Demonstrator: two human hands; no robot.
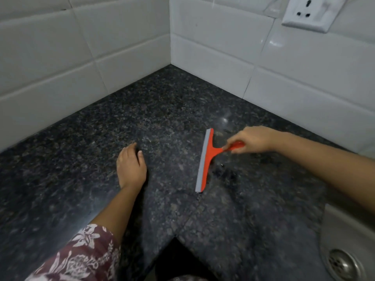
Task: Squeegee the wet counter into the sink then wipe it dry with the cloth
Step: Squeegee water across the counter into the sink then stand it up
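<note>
An orange squeegee (207, 159) with a grey rubber blade lies blade-down on the dark speckled granite counter (162, 110), right of centre. My right hand (250, 139) grips its orange handle from the right. My left hand (132, 166) rests flat on the counter to the left of the squeegee, fingers slightly apart, holding nothing. The steel sink (349, 240) with its drain shows at the lower right corner. No cloth is in view.
White tiled walls (81, 57) meet in a corner behind the counter. A white wall socket (308, 13) sits at the upper right. A seam in the granite runs from the squeegee's near end toward the counter's inner front corner (175, 236).
</note>
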